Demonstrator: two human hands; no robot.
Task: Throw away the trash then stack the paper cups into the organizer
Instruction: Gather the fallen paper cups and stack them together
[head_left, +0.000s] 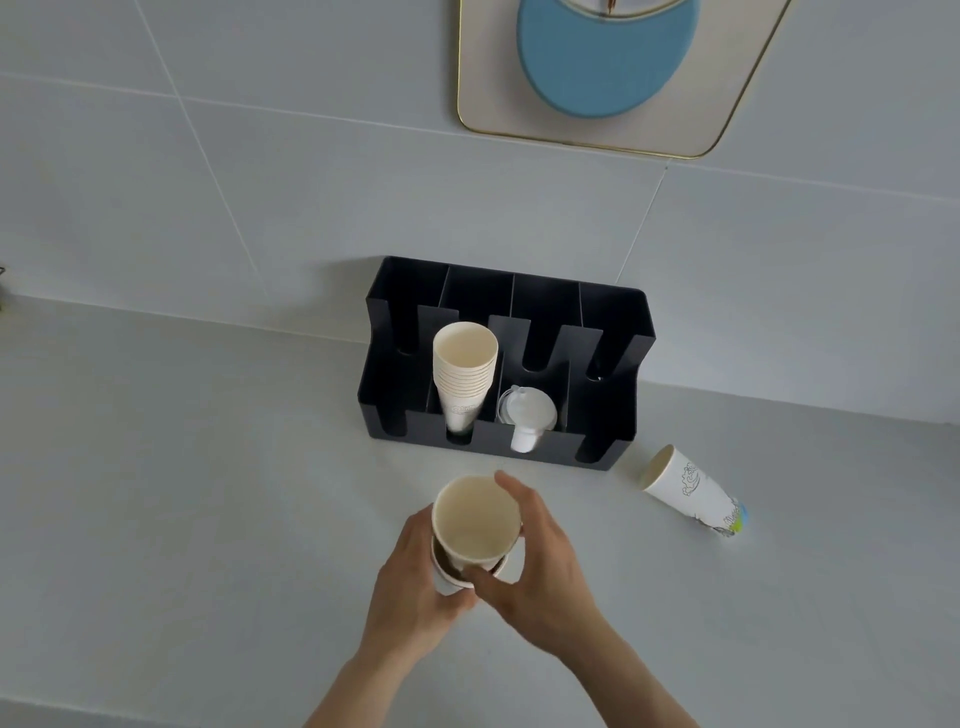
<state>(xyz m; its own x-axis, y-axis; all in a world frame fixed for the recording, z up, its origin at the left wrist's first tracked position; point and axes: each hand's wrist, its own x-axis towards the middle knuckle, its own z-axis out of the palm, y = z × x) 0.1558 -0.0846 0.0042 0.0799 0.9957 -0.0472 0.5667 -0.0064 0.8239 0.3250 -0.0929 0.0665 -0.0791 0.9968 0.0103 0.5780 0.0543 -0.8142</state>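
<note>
- Grey countertop (182, 493) all over, so pretty easy to read what's going on here.
- Left hand (415, 577), around 6 o'clock in the view, is curled around the lower cup (445, 579), gripping it from the left side.
- Right hand (540, 566) sits just beside it, thumb and fingers loosely wrapped around the upper cup (475, 519), which sits partway down inside the lower one. Looks like the person is nesting them, not fully seated yet.
- Black organizer (498, 447) is straight up at 12 o'clock from the hands, backed against the tiled wall (311, 182).
- Its second front slot from the left holds a cup stack (464, 371) leaning back; the rims are too tight to count exactly, maybe ten or so.
- Next slot to the right has a white plastic lid thing (527, 415); can't tell if it's one lid or several.
- Other slots look empty.
- Loose printed cup (693, 491) lies on its side at about 2 o'clock from the hands, near the organizer's right end.
- Count: two cups in hand, one lying loose, one stack, one organizer.
- Progress guess: no trash visible on the counter, so that part seems done. Still left: drop the held pair onto the stack, then grab the tipped cup.
</note>
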